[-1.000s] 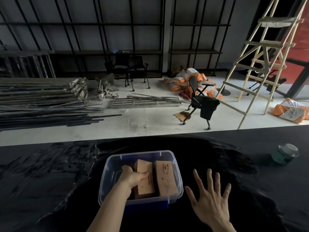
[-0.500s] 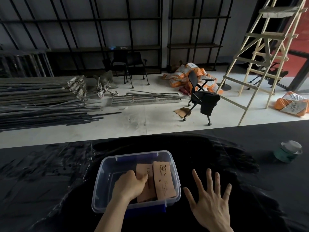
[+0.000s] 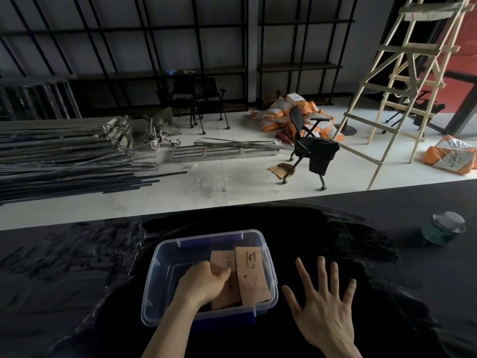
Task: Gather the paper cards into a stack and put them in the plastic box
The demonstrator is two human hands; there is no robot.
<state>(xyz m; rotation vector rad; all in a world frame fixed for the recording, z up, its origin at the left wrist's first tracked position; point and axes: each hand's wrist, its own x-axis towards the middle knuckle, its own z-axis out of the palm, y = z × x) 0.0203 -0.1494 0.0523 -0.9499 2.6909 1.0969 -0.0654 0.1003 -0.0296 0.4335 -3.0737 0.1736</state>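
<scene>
While print on the paper cards (image 3: 251, 273) blurs unreadably, left hand (image 3: 204, 284) gripping them inside plastic box (image 3: 165, 257), right hand (image 3: 324, 310) splayed

Green jar (image 3: 442, 232) on black table (image 3: 77, 280); ladder (image 3: 402, 81), office chair (image 3: 311, 146) beyond.

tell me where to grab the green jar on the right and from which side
Grip the jar around its round green body, just under the pale lid, coming in from the near side with the right hand. It stands alone on the black table, so its sides look reachable, and that open hand is nearest.
</scene>
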